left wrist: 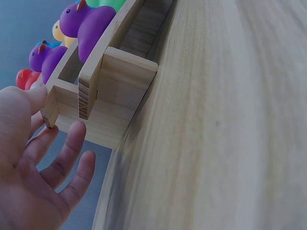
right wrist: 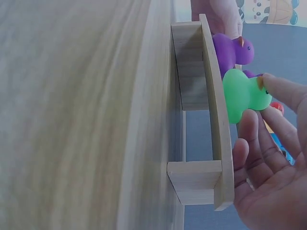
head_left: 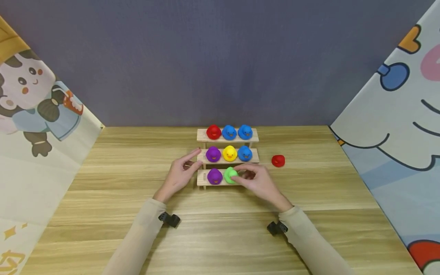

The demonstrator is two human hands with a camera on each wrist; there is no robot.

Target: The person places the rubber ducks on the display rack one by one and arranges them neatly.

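My right hand (head_left: 259, 181) pinches a light green rubber duck (right wrist: 243, 95) by its head between thumb and fingers, at the front shelf of a tiered wooden stand (head_left: 203, 179). A purple rubber duck (head_left: 214, 176) sits just left of it. My left hand (head_left: 178, 173) holds the left end of the middle shelf (left wrist: 53, 100), thumb on the near side and fingertips beyond and below, the other fingers spread loosely. On that shelf are a purple duck (head_left: 213, 154), a yellow duck (head_left: 229, 153) and a blue duck (head_left: 245, 153).
On the back shelf stand a red duck (head_left: 214, 132) and two blue ducks, one in the middle (head_left: 229, 132) and one at right (head_left: 245, 132). Another red duck (head_left: 278, 160) lies on the wooden table (head_left: 220, 236), right of the stand. A dark wall (head_left: 220, 61) rises behind.
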